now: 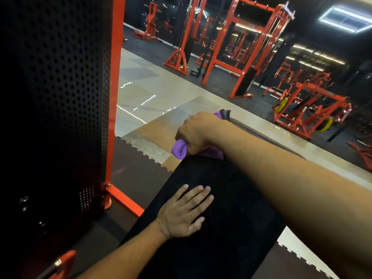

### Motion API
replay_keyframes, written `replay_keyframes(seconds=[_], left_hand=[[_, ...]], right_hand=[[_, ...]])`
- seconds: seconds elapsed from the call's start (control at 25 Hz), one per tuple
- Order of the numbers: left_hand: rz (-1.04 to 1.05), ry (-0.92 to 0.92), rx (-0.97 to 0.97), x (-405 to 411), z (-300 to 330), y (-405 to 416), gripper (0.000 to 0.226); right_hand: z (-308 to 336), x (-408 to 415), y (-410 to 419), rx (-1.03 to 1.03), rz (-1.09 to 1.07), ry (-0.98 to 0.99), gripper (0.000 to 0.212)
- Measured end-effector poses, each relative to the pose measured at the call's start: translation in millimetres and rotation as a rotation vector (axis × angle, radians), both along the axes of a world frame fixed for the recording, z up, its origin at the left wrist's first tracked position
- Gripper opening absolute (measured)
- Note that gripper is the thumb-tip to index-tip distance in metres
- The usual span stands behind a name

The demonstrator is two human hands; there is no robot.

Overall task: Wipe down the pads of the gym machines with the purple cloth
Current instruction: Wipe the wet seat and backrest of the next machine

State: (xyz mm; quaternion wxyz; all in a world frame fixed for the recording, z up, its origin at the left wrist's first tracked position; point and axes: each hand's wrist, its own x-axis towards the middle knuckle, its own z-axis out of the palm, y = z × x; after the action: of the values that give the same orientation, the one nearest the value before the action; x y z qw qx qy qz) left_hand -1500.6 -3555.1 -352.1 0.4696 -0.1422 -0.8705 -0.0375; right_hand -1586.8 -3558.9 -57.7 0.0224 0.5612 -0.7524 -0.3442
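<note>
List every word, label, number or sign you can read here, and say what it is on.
No text can be read.
Small white tag on the orange frame of the far cable machine: too small to read.
Small sticker on the orange bar at the bottom left: blurred.
Purple cloth, black pad and perforated black panel: no print visible.

The 1 head-worn camera looks forward and down, close over a black pad (211, 218), gym floor (161, 91) beyond.
</note>
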Motion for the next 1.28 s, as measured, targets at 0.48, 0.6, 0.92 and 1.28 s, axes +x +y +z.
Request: replay_keyframes(seconds=[0.48, 0.6, 0.92, 1.28], left_hand=[[0.025, -0.060, 0.013, 24, -53, -12, 0.075], [0.111, -0.099, -0.021, 46, -97, -31, 0.074], [0.043, -0.056, -0.005, 43, -126, -37, 0.067], [0.071, -0.183, -0.018, 52, -119, -33, 0.069]], right_hand=[[-15, 13, -17, 0.133, -0.036, -0.209, 0.006], [-23, 15, -24, 0.250, -0.133, -0.175, 0.007], [-140, 37, -59, 0.450, -0.099, -0.248, 0.033], [-102, 40, -34, 0.347, 0.001, -0.194, 0.019]])
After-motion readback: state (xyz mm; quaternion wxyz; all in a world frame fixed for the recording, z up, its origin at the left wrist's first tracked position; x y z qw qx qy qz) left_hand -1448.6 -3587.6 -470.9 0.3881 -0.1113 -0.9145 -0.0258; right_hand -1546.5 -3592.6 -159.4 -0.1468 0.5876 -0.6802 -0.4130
